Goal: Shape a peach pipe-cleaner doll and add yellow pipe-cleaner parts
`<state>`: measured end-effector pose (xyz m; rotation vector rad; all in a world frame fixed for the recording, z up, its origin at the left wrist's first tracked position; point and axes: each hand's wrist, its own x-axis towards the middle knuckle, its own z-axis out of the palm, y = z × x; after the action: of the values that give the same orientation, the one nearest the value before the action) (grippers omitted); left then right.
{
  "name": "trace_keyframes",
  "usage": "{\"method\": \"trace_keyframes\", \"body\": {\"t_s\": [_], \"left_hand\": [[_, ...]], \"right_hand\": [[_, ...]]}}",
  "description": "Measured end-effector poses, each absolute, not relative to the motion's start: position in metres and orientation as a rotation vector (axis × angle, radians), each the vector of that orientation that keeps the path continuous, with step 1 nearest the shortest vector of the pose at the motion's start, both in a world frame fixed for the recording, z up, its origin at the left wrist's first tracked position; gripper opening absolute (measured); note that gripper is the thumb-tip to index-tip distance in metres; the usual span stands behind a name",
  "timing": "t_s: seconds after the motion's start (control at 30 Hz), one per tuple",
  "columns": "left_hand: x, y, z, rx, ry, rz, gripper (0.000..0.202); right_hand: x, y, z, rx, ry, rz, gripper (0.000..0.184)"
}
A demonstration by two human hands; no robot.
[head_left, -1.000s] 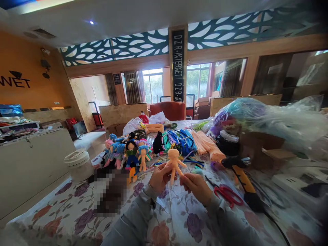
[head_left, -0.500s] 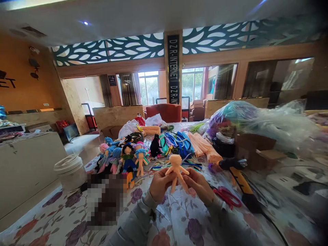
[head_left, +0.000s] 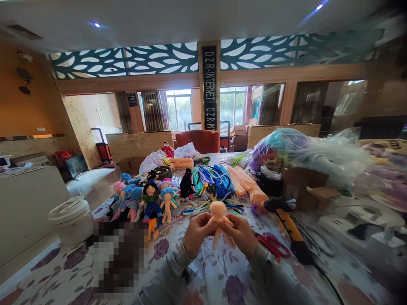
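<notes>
A plain peach doll body [head_left: 218, 210] with a round head, arms and legs is held upright above the table. My left hand [head_left: 200, 232] pinches it at its left arm and side, thumb in front. On the other side my right hand [head_left: 240, 234] grips its right arm and side, fingers closed. The two hands cover most of the torso and part of one leg. Finished dolls [head_left: 151, 203] with yarn-like hair in blue, pink and black stand in a group beyond my left hand. Red-handled scissors [head_left: 275, 247] lie to the right of my right hand.
Fuzzy stems in blue and green [head_left: 219, 182] and peach bundles [head_left: 246, 184] lie across the table's middle. A yellow-and-black hot-glue-gun-like tool [head_left: 291, 231] with a cord is at right. A white lidded bucket [head_left: 71, 220] stands left. Clear plastic bags [head_left: 330, 154] bulge at back right.
My right hand has moved up and inward from the doll's leg to its arm and torso. My fingers now cover more of the body. The view has shifted slightly right.
</notes>
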<state>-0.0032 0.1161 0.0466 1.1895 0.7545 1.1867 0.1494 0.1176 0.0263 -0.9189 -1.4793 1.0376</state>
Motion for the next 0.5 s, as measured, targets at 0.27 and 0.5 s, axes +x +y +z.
{"method": "trace_keyframes", "body": {"t_s": [0.27, 0.5], "left_hand": [[-0.007, 0.117, 0.040, 1.102, 0.719, 1.156, 0.031], [-0.011, 0.116, 0.037, 1.096, 0.633, 1.052, 0.030]], "right_hand": [[0.146, 0.110, 0.031, -1.003, -1.538, 0.879, 0.035], [0.146, 0.108, 0.029, -0.960, -1.533, 0.987, 0.035]]}}
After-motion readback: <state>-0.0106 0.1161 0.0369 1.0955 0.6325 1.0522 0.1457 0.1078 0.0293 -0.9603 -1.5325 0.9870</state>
